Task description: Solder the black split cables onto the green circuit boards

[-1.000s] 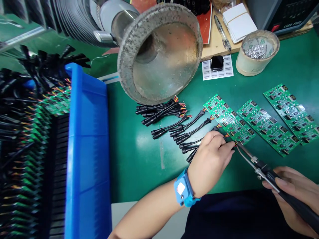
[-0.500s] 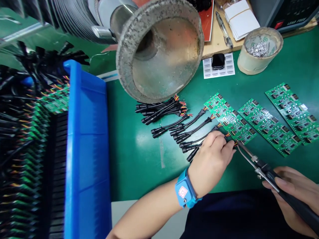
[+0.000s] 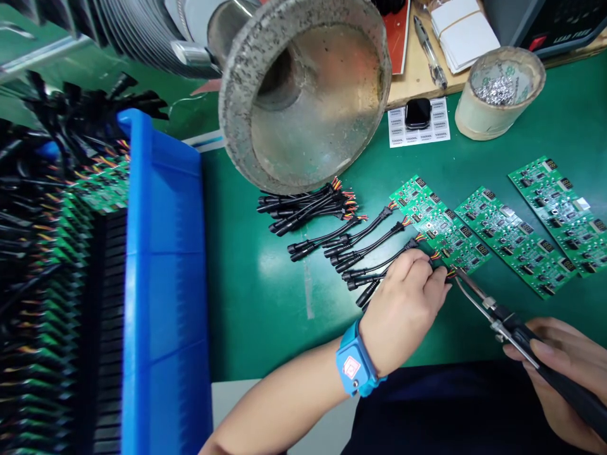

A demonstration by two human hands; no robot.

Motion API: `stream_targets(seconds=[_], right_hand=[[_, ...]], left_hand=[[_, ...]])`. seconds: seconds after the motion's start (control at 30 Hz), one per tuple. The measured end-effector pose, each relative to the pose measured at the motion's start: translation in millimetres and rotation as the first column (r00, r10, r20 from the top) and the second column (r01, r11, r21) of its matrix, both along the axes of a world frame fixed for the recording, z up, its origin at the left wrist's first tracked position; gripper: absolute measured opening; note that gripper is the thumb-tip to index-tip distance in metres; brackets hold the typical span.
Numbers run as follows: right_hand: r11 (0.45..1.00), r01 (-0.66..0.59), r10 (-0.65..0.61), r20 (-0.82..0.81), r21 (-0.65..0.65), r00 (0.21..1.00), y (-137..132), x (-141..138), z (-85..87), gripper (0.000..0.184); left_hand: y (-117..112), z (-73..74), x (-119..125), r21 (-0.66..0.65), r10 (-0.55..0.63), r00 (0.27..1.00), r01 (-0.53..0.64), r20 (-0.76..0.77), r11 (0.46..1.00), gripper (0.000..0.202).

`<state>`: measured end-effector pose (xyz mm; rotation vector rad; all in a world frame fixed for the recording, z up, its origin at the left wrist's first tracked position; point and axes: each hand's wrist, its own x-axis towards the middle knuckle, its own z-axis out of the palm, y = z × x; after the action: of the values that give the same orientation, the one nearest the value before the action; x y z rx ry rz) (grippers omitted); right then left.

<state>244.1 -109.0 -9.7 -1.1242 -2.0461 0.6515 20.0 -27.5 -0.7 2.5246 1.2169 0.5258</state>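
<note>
My left hand (image 3: 410, 303), with a blue strap at its wrist, is closed on a black cable lead whose coloured wire ends meet the lower corner of a green circuit board (image 3: 441, 221). My right hand (image 3: 559, 366) grips a soldering iron (image 3: 515, 328) by its black handle. The iron's tip and a thin metal feed tube beside it reach the wire ends next to my left fingertips. Several cable leads (image 3: 374, 243) lie along the board's left edge, their wires touching it. The exact contact under my fingers is hidden.
Two more circuit boards (image 3: 516, 243) lie to the right. A bundle of leads (image 3: 308, 208) sits beneath a fume extractor hood (image 3: 322, 101). A blue bin (image 3: 165, 284) on the left holds boards and cables. A tape roll (image 3: 488, 120) with solder bits stands behind.
The view has shifted very slightly. Both hands and the iron stay in nearly the same place, with the tip still at the wire ends.
</note>
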Motion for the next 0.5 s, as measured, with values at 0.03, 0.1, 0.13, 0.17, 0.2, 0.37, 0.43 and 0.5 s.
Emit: stream_targets(seconds=[0.03, 0.1, 0.13, 0.17, 0.2, 0.37, 0.43, 0.5], right_hand=[[0.999, -0.033, 0.033, 0.008, 0.004, 0.999, 0.5, -0.5, 1.3, 0.059], [0.998, -0.061, 0.062, 0.036, -0.009, 0.997, 2.1, -1.9, 4.7, 0.058], [0.998, -0.067, 0.068, 0.051, -0.023, 0.996, 3.2, -2.6, 6.6, 0.056], [0.997, -0.072, 0.074, 0.061, -0.030, 0.995, 4.2, -3.4, 8.3, 0.054], [0.996, -0.079, 0.081, 0.068, -0.032, 0.994, 5.1, -4.0, 9.7, 0.053], [0.999, -0.049, 0.049, 0.034, -0.001, 0.998, 4.4, -3.5, 7.8, 0.057], [0.999, -0.035, 0.035, 0.020, 0.004, 0.999, 1.5, -2.1, 4.3, 0.061], [0.999, -0.036, 0.036, 0.016, -0.001, 0.999, -1.3, -1.2, 2.0, 0.061]], left_hand=[[0.0, 0.0, 0.0, 0.002, 0.001, 1.000, -0.001, 0.001, 1.000, 0.024], [-0.1, 0.2, -0.1, 0.003, 0.000, 1.000, 0.000, 0.000, 1.000, 0.024], [-0.1, 0.2, -0.2, 0.002, -0.001, 1.000, 0.001, -0.002, 1.000, 0.024], [-0.2, 0.2, -0.3, 0.001, -0.003, 1.000, 0.003, -0.003, 1.000, 0.024], [-0.3, 0.1, -0.3, -0.001, -0.005, 1.000, 0.004, -0.006, 1.000, 0.024], [-1.6, -1.9, 0.3, 0.023, 0.002, 1.000, -0.001, -0.025, 1.000, 0.024], [-2.5, -2.8, 0.8, 0.040, 0.011, 0.999, -0.010, -0.044, 0.999, 0.024], [-3.3, -3.2, 1.3, 0.049, 0.016, 0.998, -0.013, -0.065, 0.999, 0.024]])
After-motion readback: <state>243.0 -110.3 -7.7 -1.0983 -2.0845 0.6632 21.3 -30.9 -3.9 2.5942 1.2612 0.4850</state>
